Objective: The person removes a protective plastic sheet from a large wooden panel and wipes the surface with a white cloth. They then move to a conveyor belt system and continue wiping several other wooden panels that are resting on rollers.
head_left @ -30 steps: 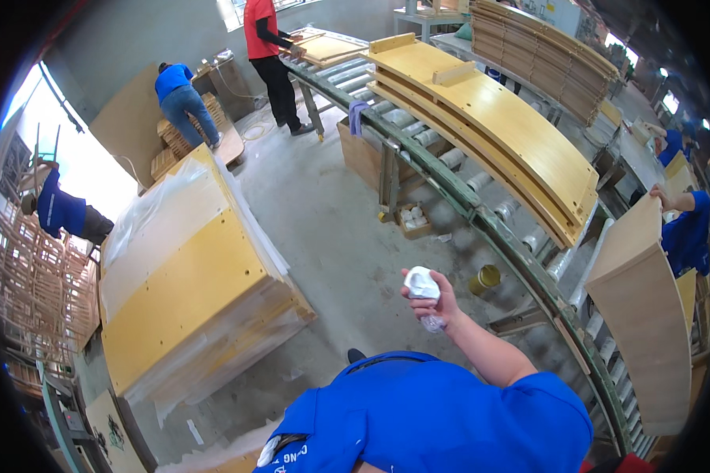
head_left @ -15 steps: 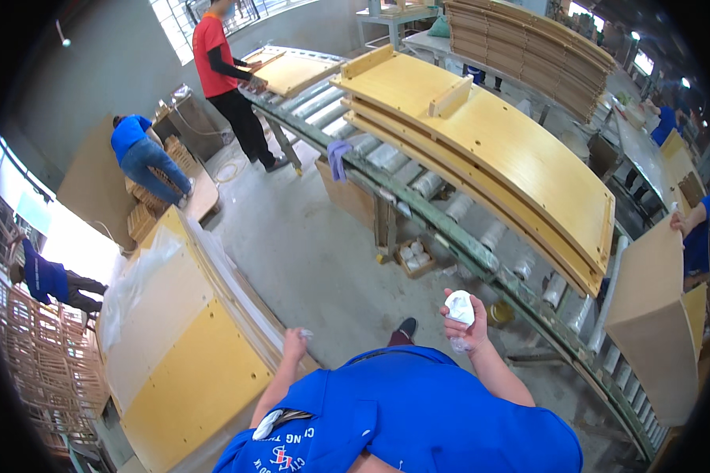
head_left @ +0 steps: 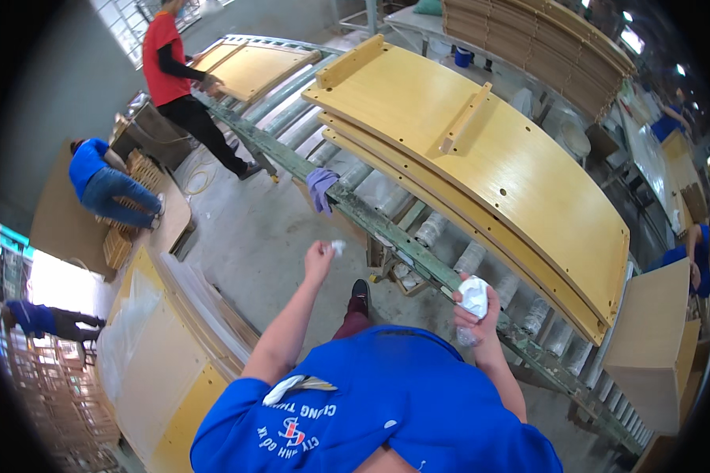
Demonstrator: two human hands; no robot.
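- Head view: the left hand (head_left: 318,256) is raised over the grey concrete floor (head_left: 244,236), fingers pinched shut on a small white scrap (head_left: 338,247).
- The right hand (head_left: 476,309) is clenched around a crumpled white rag (head_left: 473,296), just beside the green metal roller conveyor (head_left: 371,221).
- Curved yellow wooden panels (head_left: 489,165) lie stacked on the conveyor; a purple cloth (head_left: 321,188) hangs from its rail.
- At the left, a plastic-wrapped stack of yellow boards (head_left: 162,355) stands on the floor.
- At the right, a plain brown cardboard box (head_left: 655,347) stands near the conveyor.
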